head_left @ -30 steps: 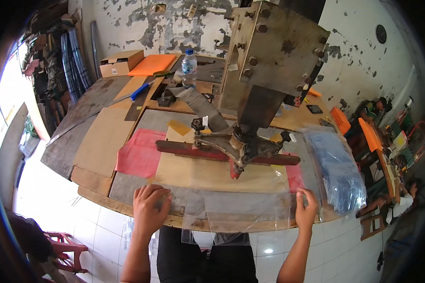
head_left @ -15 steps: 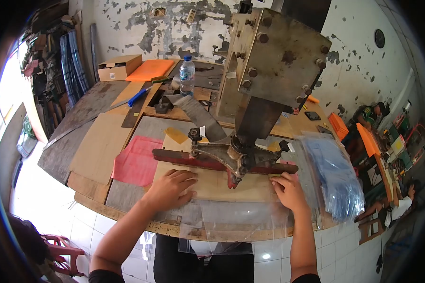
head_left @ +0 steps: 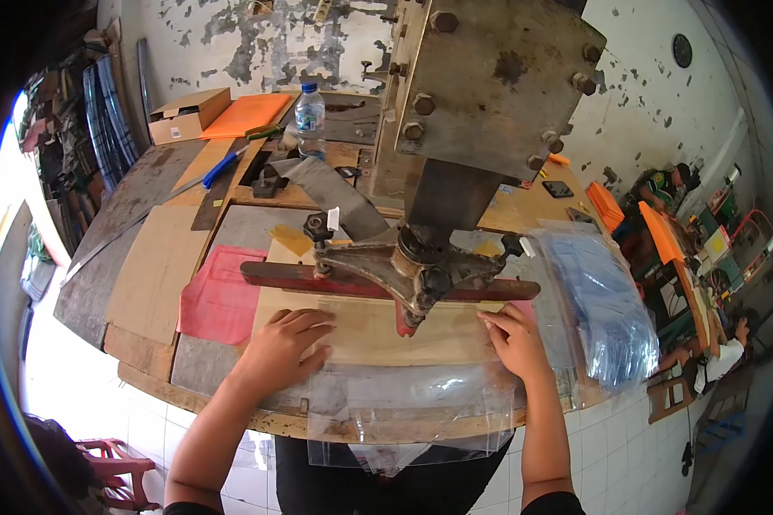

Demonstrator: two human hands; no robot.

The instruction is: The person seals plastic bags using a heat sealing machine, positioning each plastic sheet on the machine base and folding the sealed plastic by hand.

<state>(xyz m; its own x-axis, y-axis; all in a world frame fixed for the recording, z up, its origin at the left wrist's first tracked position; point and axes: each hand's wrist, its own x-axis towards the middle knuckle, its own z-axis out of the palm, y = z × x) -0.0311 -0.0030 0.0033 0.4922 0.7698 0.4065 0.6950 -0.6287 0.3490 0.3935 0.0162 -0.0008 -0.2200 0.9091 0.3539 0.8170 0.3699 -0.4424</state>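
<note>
A clear plastic sheet (head_left: 404, 390) lies over a pale board (head_left: 378, 339) and hangs past the table's front edge. My left hand (head_left: 285, 354) rests at the sheet's left side, fingers laid forward and thumb apart. On the opposite side, my right hand (head_left: 517, 342) touches the sheet near the board's right end, its fingers loosely bent and reaching inward. Just beyond both hands is the long red-edged bar (head_left: 361, 285) of a heavy metal press (head_left: 498, 86). Whether the bar touches the sheet cannot be told. Pink material (head_left: 219, 296) shows at the board's left.
Stacked clear plastic sleeves (head_left: 601, 300) lie to the right. Cardboard (head_left: 155, 266), a blue-handled cutter (head_left: 223, 170), a water bottle (head_left: 310, 120), orange sheets (head_left: 247, 116) and an open box (head_left: 187, 116) are on the left and back. Other people sit at the far right.
The camera view has shifted, so the press and table appear farther left and higher. Both hands stay near the sheet's sides, with only slight movement.
</note>
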